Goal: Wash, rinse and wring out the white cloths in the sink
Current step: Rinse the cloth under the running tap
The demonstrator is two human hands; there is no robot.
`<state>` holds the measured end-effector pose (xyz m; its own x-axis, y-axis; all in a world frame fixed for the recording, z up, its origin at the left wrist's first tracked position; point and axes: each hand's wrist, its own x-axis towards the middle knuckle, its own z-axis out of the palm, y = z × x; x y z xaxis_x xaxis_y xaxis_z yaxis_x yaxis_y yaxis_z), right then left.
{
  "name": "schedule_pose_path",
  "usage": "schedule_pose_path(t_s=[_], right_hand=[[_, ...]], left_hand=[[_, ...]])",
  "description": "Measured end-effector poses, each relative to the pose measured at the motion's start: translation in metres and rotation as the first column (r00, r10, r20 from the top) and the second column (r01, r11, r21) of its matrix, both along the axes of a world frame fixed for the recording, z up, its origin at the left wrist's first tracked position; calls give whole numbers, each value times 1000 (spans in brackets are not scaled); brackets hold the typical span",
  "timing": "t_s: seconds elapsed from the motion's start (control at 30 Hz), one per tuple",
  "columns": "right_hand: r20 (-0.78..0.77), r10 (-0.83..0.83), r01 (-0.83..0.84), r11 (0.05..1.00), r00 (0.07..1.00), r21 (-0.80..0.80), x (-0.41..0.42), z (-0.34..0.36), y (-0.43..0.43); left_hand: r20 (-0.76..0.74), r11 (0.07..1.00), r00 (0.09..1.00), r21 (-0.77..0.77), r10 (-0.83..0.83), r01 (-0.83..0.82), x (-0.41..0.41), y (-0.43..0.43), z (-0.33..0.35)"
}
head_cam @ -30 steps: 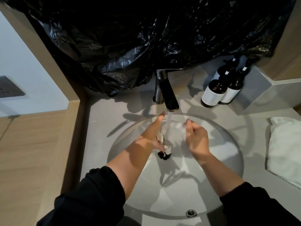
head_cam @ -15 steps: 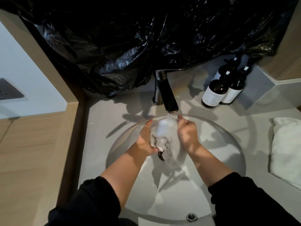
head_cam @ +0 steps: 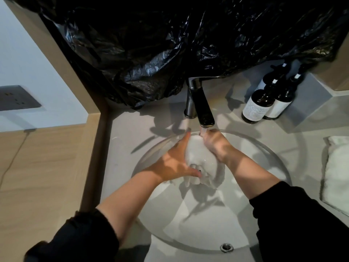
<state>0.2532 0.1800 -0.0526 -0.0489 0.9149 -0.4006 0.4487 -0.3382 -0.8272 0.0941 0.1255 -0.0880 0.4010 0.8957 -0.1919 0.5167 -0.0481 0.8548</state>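
Your left hand (head_cam: 173,163) and right hand (head_cam: 217,146) held the white cloth (head_cam: 200,157) bunched between them over the sink (head_cam: 249,148), under the faucet (head_cam: 203,110), with water hitting it just beside your right fingers (head_cam: 207,137). Left fingers (head_cam: 186,142) lay fairly straight along the cloth's side, thumb hooked in at the bottom; right fingers were curled round its top. Two dark bottles (head_cam: 258,106) stood on the counter (head_cam: 132,133) beyond your right fingers, and a folded white towel (head_cam: 338,171) lay well off to their right.

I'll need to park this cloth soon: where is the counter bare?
Left of the tap, between sink and wooden wall; right, between bottles and folded towel. Crowded behind the tap, under the black bag.
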Motion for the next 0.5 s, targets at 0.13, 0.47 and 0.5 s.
schedule_pose_path(t_s=[0.13,0.47,0.5], right_hand=[[-81,-201,200,980,976,-22,2,-4,-3],[-473,-487,202,822,734,-533,42,-70,-44],[-514,-480,112,799,711,-591,38,-71,-49]], left_hand=[[118,981,974,-24,192,-191,22,3,2],[600,842,620,-502,505,-200,7,2,-10],[586,815,601,-539,543,-211,6,2,-10]])
